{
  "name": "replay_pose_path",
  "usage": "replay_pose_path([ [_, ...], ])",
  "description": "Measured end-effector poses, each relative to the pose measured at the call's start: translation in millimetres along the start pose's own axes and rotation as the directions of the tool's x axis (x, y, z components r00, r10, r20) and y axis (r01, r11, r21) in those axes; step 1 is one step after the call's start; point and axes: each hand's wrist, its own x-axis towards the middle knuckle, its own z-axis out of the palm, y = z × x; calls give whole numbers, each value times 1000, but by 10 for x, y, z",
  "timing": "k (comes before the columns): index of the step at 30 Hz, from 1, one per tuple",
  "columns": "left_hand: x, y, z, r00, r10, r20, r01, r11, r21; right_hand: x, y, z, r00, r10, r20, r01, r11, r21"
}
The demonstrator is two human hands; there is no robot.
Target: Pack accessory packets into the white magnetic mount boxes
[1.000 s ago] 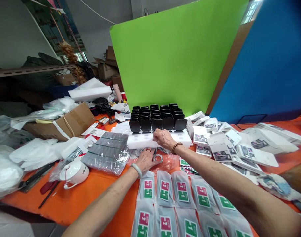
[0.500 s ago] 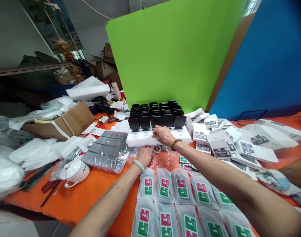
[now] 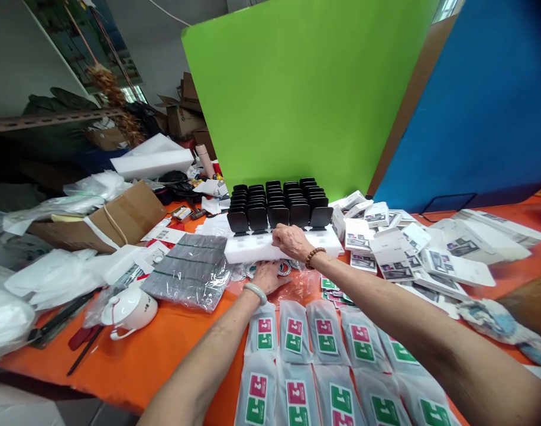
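Observation:
My right hand (image 3: 293, 241), with a beaded bracelet at the wrist, is closed just above the front edge of a white foam block (image 3: 243, 249). Its fingertips are curled out of sight, so what they pinch, if anything, is hidden. Black rounded plates (image 3: 278, 215) stand upright in rows on the foam, right behind that hand. My left hand (image 3: 268, 277), wearing a pale bangle, lies low with fingers stretched out over round printed pieces (image 3: 284, 268). Clear plastic film (image 3: 299, 286) lies beside and under these pieces.
Frosted pouches (image 3: 326, 340) with pink and green labels lie in rows at the front. White boxes (image 3: 392, 254) pile up at right. A plastic-wrapped grey pack (image 3: 188, 269), a white mug (image 3: 130, 310) and a carton (image 3: 119, 216) are at left. A green panel (image 3: 305, 100) stands behind.
My left hand has shifted slightly right over the round pieces, uncovering some on its left. My right hand stays at the foam's front edge. The whole view has moved a little.

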Motion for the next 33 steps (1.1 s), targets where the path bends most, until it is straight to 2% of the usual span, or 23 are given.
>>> replay_pose_path([
  [6,-68,-15,5,1000,1,-1,-1,999,-54,3,14,8,1000,1,-4,-1,1000,6],
  [13,-129,-109,-4,997,-33,62,38,996,-84,-5,28,31,1000,8,6,-8,1000,19],
  [20,-167,-83,-43,996,-49,73,54,996,-73,0,48,45,1000,12,20,-12,1000,23],
  [27,-264,-88,-121,998,-49,29,52,994,-99,-52,37,86,999,29,13,-30,999,30],
  [33,-269,-47,-146,994,-95,60,104,980,-171,-63,26,95,999,37,17,-38,999,28],
])
